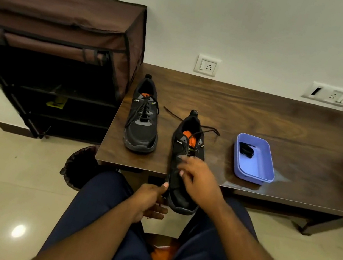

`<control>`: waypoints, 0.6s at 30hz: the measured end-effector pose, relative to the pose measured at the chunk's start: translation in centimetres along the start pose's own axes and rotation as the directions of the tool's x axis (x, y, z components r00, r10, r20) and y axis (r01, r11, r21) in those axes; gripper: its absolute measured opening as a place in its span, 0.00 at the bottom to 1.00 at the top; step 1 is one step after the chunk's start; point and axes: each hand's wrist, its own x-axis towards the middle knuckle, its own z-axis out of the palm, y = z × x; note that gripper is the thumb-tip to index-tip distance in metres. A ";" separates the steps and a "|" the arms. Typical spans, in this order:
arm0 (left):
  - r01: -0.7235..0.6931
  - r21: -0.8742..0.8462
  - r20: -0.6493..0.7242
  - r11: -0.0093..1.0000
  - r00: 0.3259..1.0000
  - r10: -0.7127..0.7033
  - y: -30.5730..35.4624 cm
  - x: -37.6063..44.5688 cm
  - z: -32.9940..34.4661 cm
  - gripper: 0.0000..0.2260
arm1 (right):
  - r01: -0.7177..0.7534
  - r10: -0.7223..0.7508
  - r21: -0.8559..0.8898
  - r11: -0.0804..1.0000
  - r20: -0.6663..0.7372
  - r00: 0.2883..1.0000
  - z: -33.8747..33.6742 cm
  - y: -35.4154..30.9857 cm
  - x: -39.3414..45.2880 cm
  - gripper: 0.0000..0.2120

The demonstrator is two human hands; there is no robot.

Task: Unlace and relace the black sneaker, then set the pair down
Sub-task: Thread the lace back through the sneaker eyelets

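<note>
The sneaker (pixel 184 163) being worked on sits at the centre of the frame, heel up the frame on the worktop (pixel 259 112), toe hanging past the near edge over the person's lap. The left hand (pixel 149 201) holds it by the toe-side sole, thumb pressed on the edge and fingers curled beneath. The right hand (pixel 196 179) lies over the middle of the upper with its fingers bent at the eyelets; it looks to be pinching the lace (pixel 208 130), though the grip itself is too small to make out surely.

By its looks the shoe should be light, with a soft mesh upper that gives under the fingers and a firmer rubber sole. So the sole or heel is the steady place to hold; the upper would fold. The lace is thin, limp and likely to slip out of the eyelets, best taken near its stiff tip.

Count: two black sneakers, the second one (pixel 143 116) left of centre, fully laced and standing alone. One loose lace trailing from the worked shoe to both sides. One blue tray (pixel 270 169) at right, holding a small dark item. One brown rack (pixel 54 26) at upper left.
</note>
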 end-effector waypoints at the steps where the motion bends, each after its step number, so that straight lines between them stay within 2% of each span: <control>1: -0.029 -0.089 -0.023 0.996 0.999 0.027 -0.1 0.1 0.1 0.11 | 0.019 -0.019 -0.002 1.000 0.046 0.999 0.6 -0.1 -1.0 0.13; 3: -0.128 -0.239 -0.158 0.962 0.983 0.091 0.0 0.1 0.1 0.04 | 0.041 -0.038 -0.030 0.999 0.090 0.995 1.5 0.3 -2.2 0.13; 6: -0.340 -0.405 -0.418 0.849 0.895 0.159 2.0 -0.3 -0.3 0.11 | 0.040 -0.036 -0.039 0.998 0.098 0.994 1.5 0.5 -2.8 0.14; 8: -0.484 -0.566 -0.465 0.667 0.856 0.227 4.6 -1.0 -1.0 0.16 | 0.026 -0.023 -0.030 0.999 0.106 0.994 1.2 0.3 -2.8 0.11; 10: -0.542 -0.710 -0.469 0.449 0.840 0.273 7.8 -2.1 -2.1 0.16 | -0.011 0.015 -0.033 0.999 0.118 0.993 1.1 0.3 -2.8 0.07; 11: -0.557 -0.719 -0.468 0.417 0.830 0.303 9.5 -3.0 -2.5 0.15 | -0.036 0.039 -0.022 0.999 0.126 0.991 1.0 0.3 -2.8 0.05; 12: -0.576 -0.671 -0.452 0.466 0.817 0.358 11.0 -3.9 -2.8 0.13 | -0.063 0.060 0.026 0.998 0.109 0.992 1.1 0.3 -2.9 0.05; 14: -0.601 -0.435 -0.295 0.671 0.799 0.524 12.8 -5.6 -2.8 0.12 | -0.102 0.118 0.262 0.960 -0.044 0.992 0.7 0.0 -2.6 0.05; 15: -0.597 -0.273 -0.146 0.754 0.801 0.581 13.2 -6.4 -2.5 0.12 | -0.086 0.150 0.396 0.914 -0.132 0.980 0.4 -0.2 -2.1 0.10; 16: -0.577 -0.125 0.024 0.807 0.812 0.584 13.3 -7.1 -2.0 0.14 | -0.051 0.161 0.499 0.865 -0.181 0.970 -0.2 -0.6 -1.5 0.19; 18: -0.527 0.072 0.297 0.847 0.822 0.487 12.8 -8.4 -1.0 0.18 | 0.028 0.095 0.653 0.757 -0.152 0.984 -1.1 -1.3 0.0 0.36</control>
